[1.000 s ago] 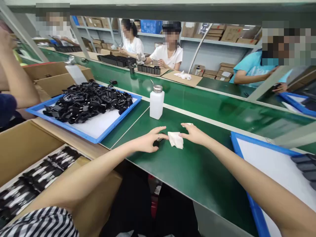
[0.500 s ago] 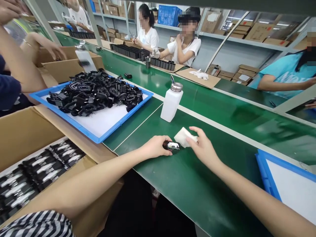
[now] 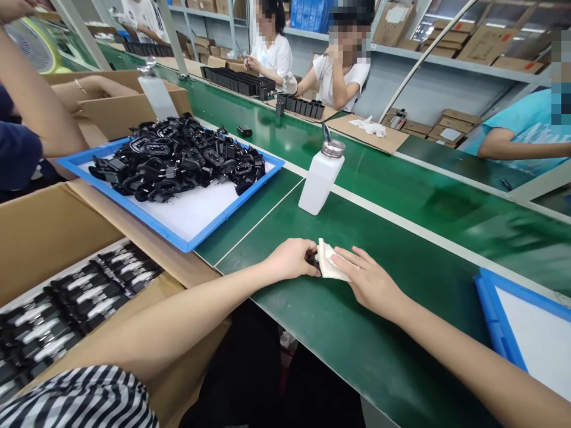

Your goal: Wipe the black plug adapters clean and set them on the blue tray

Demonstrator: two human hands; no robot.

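Note:
My left hand is closed round a small black plug adapter, held just above the green bench. Most of the adapter is hidden by my fingers and by a folded white cloth. My right hand grips that cloth between thumb and fingers and presses it against the adapter's right side. Behind the hands stands a white pump bottle with a metal top. To the left, a blue-rimmed tray bears a heap of black plug adapters with metal pins.
An open cardboard box at lower left holds rows of black and white parts. Another blue-rimmed tray lies at right. A second bottle stands behind the heap. A co-worker's arm reaches in at left; several people sit across the bench.
My right hand has brought the cloth left onto the adapter, covering much of it. The adapter's glossy face, visible before, is now mostly hidden. The camera view has shifted slightly.

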